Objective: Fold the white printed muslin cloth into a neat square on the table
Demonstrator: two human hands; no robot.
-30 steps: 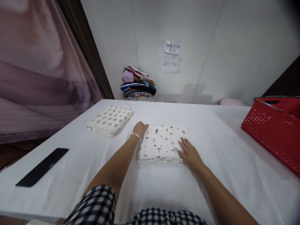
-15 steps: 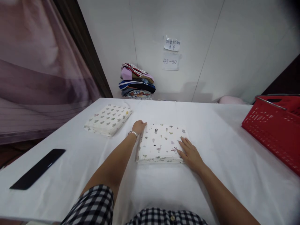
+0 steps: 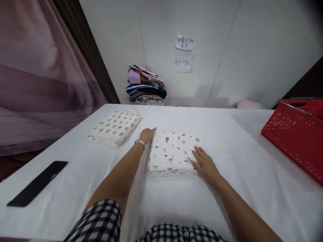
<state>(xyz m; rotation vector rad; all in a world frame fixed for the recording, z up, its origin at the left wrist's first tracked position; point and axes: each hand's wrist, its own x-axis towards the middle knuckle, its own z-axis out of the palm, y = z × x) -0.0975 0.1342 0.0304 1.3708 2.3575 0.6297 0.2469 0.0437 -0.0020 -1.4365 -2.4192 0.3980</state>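
Note:
A folded white cloth [image 3: 176,151] printed with small plants and animals lies flat on the table in front of me. At its far left corner is my left hand [image 3: 147,135], curled closed, its thumb along the corner and its other fingers mostly hidden. My right hand [image 3: 205,164] rests on the cloth's right side, fingers spread and lying flat. Layered folds show along the near edge. Farther left sits a second folded cloth [image 3: 116,127] with grey cloud-like shapes, untouched by either hand.
A white-covered table [image 3: 176,201] spans the view. A flat black object [image 3: 37,183] lies at the left, and a red basket [image 3: 295,134] stands at the right. Behind the table rises a stack of folded fabrics [image 3: 146,85] against the wall. A curtain [image 3: 45,77] hangs on the left.
The view has shifted slightly. My left hand has slid a little to the left at the cloth's corner. The right hand and the folded cloth stay nearly in place.

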